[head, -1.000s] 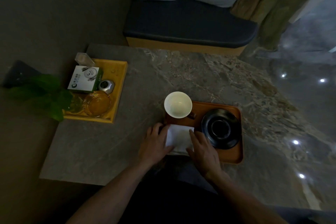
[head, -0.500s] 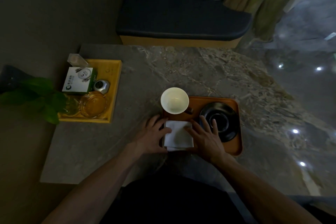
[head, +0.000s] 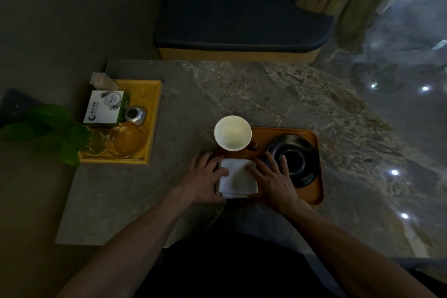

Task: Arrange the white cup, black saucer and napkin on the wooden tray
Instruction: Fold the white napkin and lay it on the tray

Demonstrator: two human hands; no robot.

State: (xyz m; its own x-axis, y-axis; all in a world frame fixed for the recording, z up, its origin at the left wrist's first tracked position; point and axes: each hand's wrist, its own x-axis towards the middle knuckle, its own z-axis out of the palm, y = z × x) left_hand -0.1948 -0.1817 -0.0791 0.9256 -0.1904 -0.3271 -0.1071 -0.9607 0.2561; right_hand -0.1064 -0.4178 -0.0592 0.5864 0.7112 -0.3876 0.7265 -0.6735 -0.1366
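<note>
A folded white napkin (head: 238,178) lies at the near left corner of the wooden tray (head: 312,191). My left hand (head: 203,180) rests flat against the napkin's left edge, fingers spread, thumb on the cloth. My right hand (head: 272,180) presses the napkin's right edge, its fingers reaching over the rim of the black saucer (head: 301,161). The saucer sits on the tray's right half. An empty white cup (head: 232,132) stands upright at the tray's far left corner, just beyond the napkin.
A yellow tray (head: 152,113) at the table's left holds a green-and-white box (head: 105,109), a glass ashtray (head: 125,139) and a small metal object (head: 135,115). Green leaves (head: 46,133) hang over its left side. A cushioned bench (head: 242,24) stands beyond the marble table (head: 266,94).
Both hands slid forward along the napkin's sides, squaring it on the tray. My right fingers now spread over the saucer's rim. Cup and saucer stayed in place.
</note>
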